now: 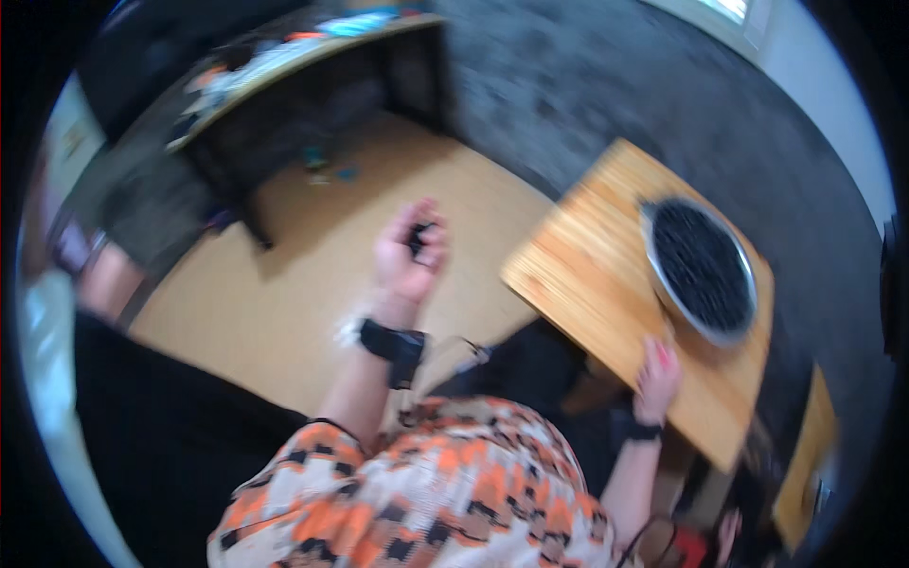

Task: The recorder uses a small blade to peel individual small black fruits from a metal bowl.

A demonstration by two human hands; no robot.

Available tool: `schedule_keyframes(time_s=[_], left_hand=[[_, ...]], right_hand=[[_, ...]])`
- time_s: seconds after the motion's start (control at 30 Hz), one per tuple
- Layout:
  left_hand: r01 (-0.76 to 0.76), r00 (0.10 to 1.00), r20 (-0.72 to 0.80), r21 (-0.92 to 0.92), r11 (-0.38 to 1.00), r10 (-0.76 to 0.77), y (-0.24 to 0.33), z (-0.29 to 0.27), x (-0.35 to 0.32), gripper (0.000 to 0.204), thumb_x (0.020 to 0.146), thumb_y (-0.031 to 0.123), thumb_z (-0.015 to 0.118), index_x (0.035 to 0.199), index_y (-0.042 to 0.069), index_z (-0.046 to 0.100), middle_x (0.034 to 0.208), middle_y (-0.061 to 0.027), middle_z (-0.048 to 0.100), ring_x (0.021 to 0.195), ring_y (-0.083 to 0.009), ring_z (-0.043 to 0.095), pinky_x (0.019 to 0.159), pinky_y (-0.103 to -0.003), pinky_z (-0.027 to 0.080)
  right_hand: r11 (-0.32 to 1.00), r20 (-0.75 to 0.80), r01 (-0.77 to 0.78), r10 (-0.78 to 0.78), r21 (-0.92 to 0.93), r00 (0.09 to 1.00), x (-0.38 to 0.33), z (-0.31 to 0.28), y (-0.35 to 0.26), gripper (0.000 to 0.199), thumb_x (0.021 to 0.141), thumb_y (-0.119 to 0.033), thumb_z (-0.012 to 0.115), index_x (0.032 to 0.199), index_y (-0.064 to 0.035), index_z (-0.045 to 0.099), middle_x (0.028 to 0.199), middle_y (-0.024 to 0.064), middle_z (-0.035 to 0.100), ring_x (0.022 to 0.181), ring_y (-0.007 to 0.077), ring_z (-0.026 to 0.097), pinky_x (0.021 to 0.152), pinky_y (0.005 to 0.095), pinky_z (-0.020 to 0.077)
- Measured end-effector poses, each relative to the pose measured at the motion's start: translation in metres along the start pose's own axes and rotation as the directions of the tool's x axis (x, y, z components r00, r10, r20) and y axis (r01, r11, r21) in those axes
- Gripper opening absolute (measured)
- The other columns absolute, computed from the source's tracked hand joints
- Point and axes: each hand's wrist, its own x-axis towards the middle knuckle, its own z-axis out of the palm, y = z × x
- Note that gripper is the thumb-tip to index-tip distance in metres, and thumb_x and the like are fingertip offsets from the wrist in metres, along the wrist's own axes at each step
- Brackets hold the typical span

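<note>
My left hand (410, 251) is raised over the floor, palm up, with its fingers curled around a small black clump (419, 240). Blur hides what the clump is made of. On the right, my right hand (655, 381) rests on the near edge of a light wooden table (587, 246), its fingers reaching forward and nothing visible in them. Just beyond those fingers stands a metal bowl (748, 292), filled with a heap of small dark pieces (703, 265) that look like black seeds.
A dark-legged table (312, 59) with coloured items on top stands at the back left. Small objects (317, 163) lie on the floor beneath it. Another person's arm (109, 279) shows at the left edge. A wooden surface (805, 464) is at the lower right.
</note>
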Motion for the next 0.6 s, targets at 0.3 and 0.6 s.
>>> schedule_keyframes(time_s=[0.3,0.6], left_hand=[[0.298,0.954,0.057,-0.071,0.952,-0.294,-0.064,-0.006,0.002,0.031,0.097,0.023,0.053,0.115,-0.002,0.057,0.096,-0.0077,0.050,0.074,-0.0115,0.045,0.044,-0.018,0.031],[0.512,0.859,0.019,0.017,0.859,-0.512,-0.122,0.007,-0.006,0.027,0.098,0.026,0.052,0.112,0.002,0.054,0.087,-0.0084,0.053,0.066,-0.0101,0.045,0.040,-0.016,0.034]], right_hand=[[0.985,0.062,0.171,-0.173,0.029,0.983,0.022,-0.022,-0.032,0.019,0.093,-0.018,0.062,0.086,-0.0005,0.067,0.063,-0.0081,0.048,0.053,0.0002,0.040,0.048,0.0180,0.0300],[0.541,0.053,0.382,-0.527,-0.749,0.848,0.090,-0.033,-0.092,0.019,0.082,-0.023,0.069,0.085,-0.0046,0.070,0.077,0.0187,0.067,0.075,0.0338,0.066,0.067,0.0389,0.0506]])
